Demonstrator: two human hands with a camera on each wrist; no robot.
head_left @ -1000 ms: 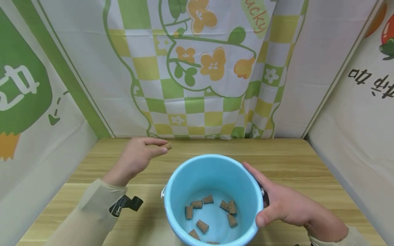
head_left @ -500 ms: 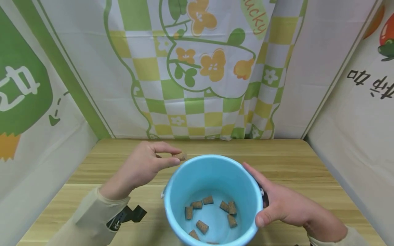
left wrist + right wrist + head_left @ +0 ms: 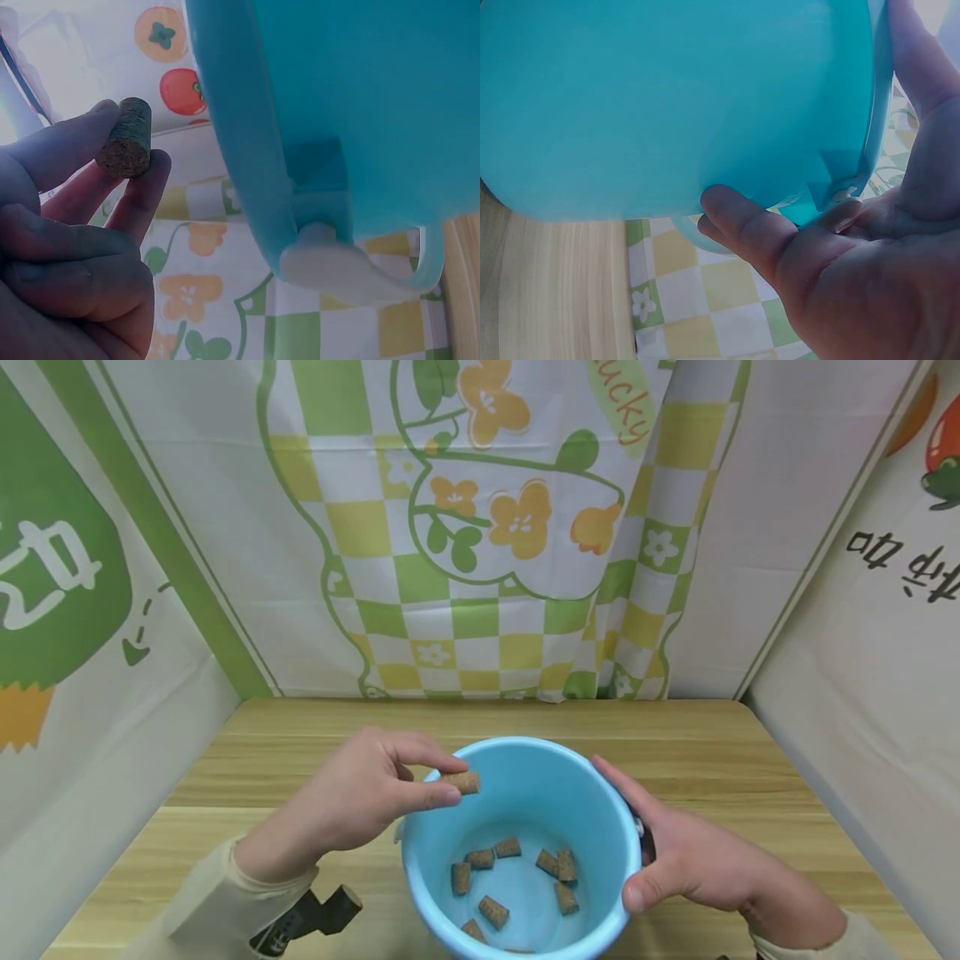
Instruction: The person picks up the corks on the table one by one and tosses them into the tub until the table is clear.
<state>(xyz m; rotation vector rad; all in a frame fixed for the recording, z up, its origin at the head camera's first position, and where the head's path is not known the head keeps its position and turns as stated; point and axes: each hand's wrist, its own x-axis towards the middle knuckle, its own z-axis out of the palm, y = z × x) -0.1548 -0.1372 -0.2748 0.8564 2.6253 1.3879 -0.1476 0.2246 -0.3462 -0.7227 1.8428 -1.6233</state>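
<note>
My left hand (image 3: 356, 793) pinches a cork (image 3: 465, 782) between thumb and fingertips, above the left part of a light blue bucket's rim. In the left wrist view this cork (image 3: 127, 139) stands apart from the bucket's outer wall (image 3: 375, 105). Several brown corks (image 3: 493, 912) lie scattered on the floor of the bucket (image 3: 517, 745). My right hand (image 3: 697, 860) holds the bucket's right side, its thumb at the rim. The right wrist view shows fingers (image 3: 739, 217) of that hand against the outer wall, near the handle joint.
The bucket stands on a wood-grain table (image 3: 300, 760). A white handle (image 3: 352, 274) hangs at its left side. Behind the table is a printed curtain (image 3: 480, 635), with printed cloth walls (image 3: 847, 693) to either side.
My left hand has moved right and toward me with the cork, from behind the bucket's left side to over its rim. The right hand and the bucket stay put.
</note>
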